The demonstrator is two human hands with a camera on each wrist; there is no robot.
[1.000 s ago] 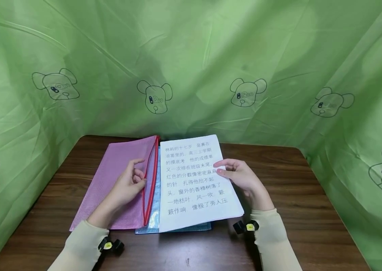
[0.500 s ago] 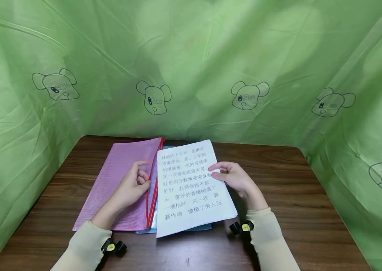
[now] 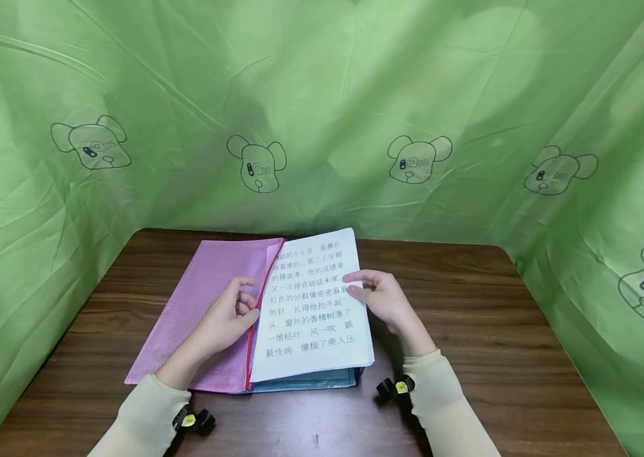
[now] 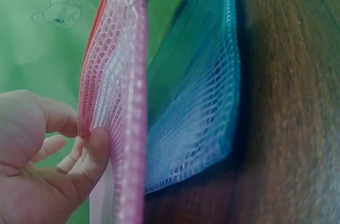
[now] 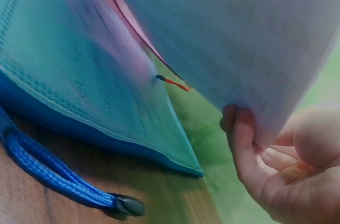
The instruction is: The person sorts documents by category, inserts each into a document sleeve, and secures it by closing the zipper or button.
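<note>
**Sheet entering pink pouch**

The right hand (image 3: 382, 298) is pinching the sheet (image 3: 313, 317), now shifted left with its left edge inside the pink pouch (image 3: 207, 304). The left hand (image 3: 227, 320) is gripping the pouch's red zip edge (image 3: 259, 317), lifting it off the blue pouch (image 3: 310, 379) on the table (image 3: 499, 330).

A dark wood-grain table (image 3: 499, 330) carries everything in view. A green curtain (image 3: 322, 95) hangs behind the table and wraps round its left and right sides, creased in long folds. Outline drawings of a bear's head (image 3: 258, 163) run in a row across the curtain above the table's far edge, with more on the side panels.
</note>
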